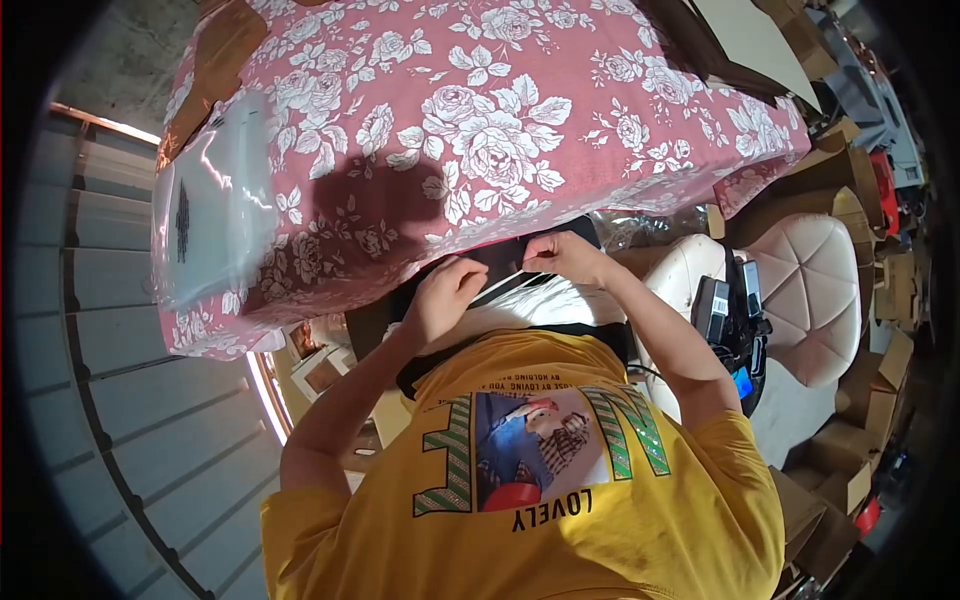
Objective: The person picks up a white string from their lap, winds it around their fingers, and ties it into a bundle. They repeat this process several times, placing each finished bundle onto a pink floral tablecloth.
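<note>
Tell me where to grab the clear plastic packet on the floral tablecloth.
Probably pinch the clear plastic packet by its left margin, which drapes off the tablecloth edge; come from the left. Elsewhere it lies flat, leaving nothing to pinch. The left hand and right hand pinch a dark bundle.

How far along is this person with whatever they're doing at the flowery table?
Done, it seems: one flat clear packet lies on the table. In hand: the left hand and right hand both pinch the top edge of a black-and-white item at the table's near edge. What is left can't be told; no further pieces show clearly.
</note>
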